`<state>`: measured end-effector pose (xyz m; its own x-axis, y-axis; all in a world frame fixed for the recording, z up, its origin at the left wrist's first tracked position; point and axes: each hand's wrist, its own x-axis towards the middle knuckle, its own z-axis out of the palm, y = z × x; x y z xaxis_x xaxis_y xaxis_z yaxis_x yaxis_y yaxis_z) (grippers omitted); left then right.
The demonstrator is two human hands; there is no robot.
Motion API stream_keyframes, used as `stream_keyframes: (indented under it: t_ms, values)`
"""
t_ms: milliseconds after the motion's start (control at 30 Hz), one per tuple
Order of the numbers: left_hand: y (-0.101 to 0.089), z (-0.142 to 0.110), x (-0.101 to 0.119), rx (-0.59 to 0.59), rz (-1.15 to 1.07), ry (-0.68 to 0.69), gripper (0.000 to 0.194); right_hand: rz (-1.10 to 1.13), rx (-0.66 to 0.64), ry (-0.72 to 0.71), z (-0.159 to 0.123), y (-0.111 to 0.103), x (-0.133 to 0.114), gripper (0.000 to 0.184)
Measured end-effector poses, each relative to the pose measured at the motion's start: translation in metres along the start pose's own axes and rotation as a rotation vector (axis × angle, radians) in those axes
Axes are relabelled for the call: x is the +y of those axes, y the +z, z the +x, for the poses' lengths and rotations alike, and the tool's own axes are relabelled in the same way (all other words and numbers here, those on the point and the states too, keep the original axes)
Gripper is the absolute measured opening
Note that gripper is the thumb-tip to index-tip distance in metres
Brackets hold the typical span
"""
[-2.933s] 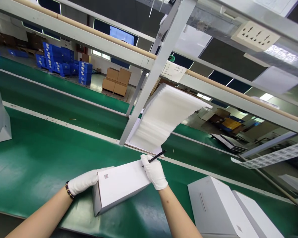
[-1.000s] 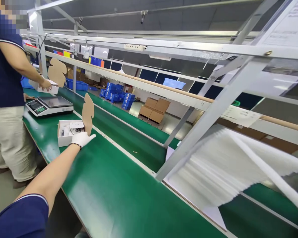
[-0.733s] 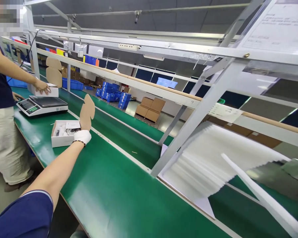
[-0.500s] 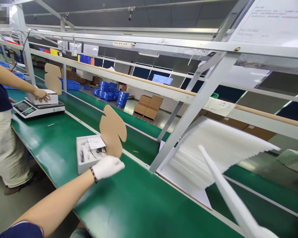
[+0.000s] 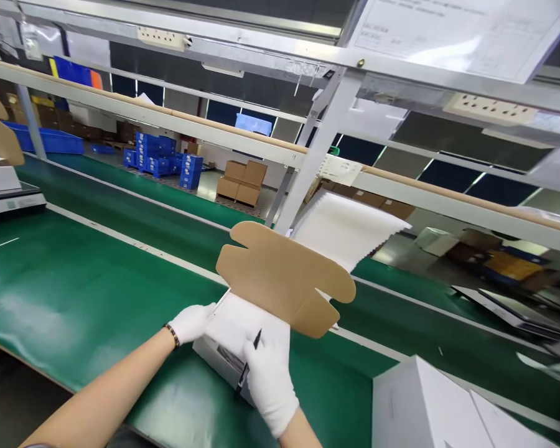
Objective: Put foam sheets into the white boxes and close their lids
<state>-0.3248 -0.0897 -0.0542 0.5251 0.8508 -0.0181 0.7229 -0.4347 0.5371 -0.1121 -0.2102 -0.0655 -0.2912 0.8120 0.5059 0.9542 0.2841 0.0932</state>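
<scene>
Head view: an open carton [image 5: 219,358] with a raised brown flap [image 5: 284,277] sits on the green bench [image 5: 74,298], directly before the person. It likely handles light, with a stiff base and a bendable flap; grip the side walls. Left hand [image 5: 191,322] curls against its left edge. Right hand [image 5: 269,382] presses a white sheet [image 5: 236,317] onto it, pinching a black pen [image 5: 248,364].

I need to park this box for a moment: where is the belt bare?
Bare green belt lies left of the open box, as far as the scale. Crowded: the left hand and right hand with its pen at the box; closed white boxes fill the right.
</scene>
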Motion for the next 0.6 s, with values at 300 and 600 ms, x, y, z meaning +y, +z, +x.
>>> stream_keyframes:
  t_ms: [300,600]
  values:
    - [0.010,-0.018,0.036,0.115,0.027,0.035,0.064,0.349,-0.297,0.078,-0.002,-0.004,0.015,0.047]
    - [0.020,0.001,0.061,-0.002,0.134,0.137,0.073,0.416,-0.290,0.466,0.016,-0.002,0.021,0.046]
